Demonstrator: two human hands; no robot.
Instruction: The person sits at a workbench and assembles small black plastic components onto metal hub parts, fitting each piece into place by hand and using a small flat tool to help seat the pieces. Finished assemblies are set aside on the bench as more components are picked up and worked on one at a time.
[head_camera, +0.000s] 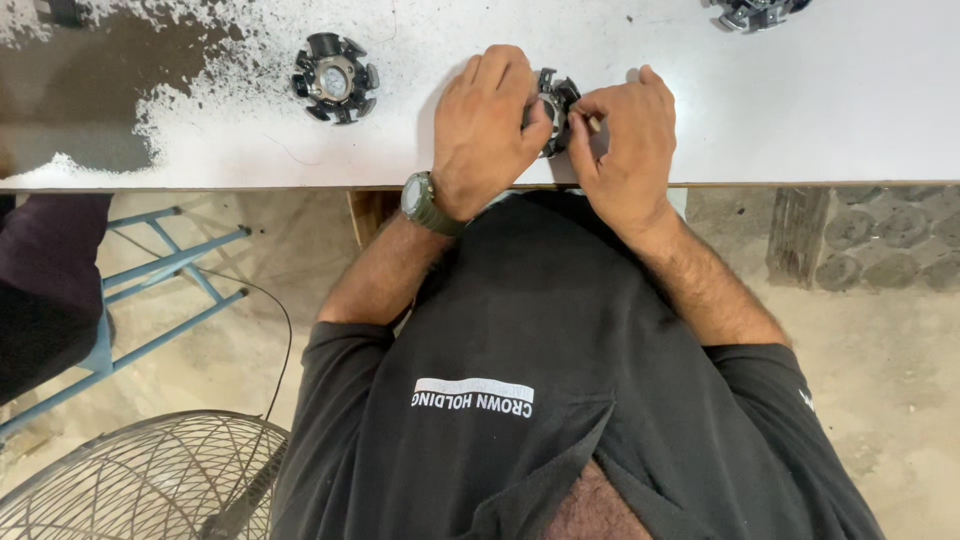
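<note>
Left hand (488, 125): curled closed round the left side of a black stator core (553, 100), fingers over its rim; watch (422, 203) on the wrist.
Right hand (625, 135): fingers pinched shut against the core's right side, a thin pale piece (594, 124) between fingertips; what it is, cannot tell.
Stator core: tilted on edge between both hands, on the white worktop (840, 110) near its front edge.
Nearby: second stator core (335, 78) lying flat, well left; third core (755, 12) at far right edge.

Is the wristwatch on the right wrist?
No, the wristwatch sits on the left hand side, while the right hand has a bare wrist.
</note>
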